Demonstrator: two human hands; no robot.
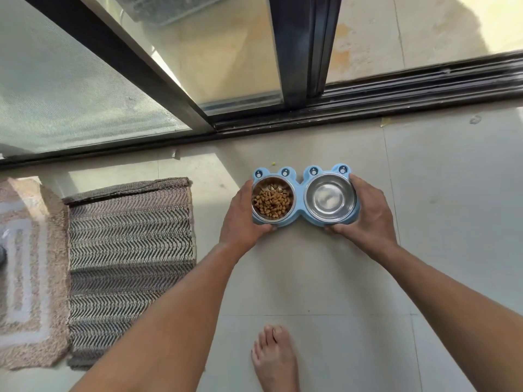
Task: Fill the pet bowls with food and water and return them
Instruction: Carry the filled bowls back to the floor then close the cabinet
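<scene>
A light blue frog-shaped double bowl stand (299, 190) is held over the tiled floor near the sliding door. Its left steel bowl (272, 200) holds brown kibble. The right steel bowl (330, 198) looks shiny inside; I cannot tell whether water is in it. My left hand (243, 219) grips the stand's left end, thumb at the rim. My right hand (368, 216) grips the right end the same way. Whether the stand touches the floor is unclear.
A dark sliding door track (368, 103) runs across just beyond the bowls, with a glass door frame (300, 46) above. Two woven mats (130, 250) lie on the floor to the left. My bare foot (276, 357) stands on the tiles below the bowls.
</scene>
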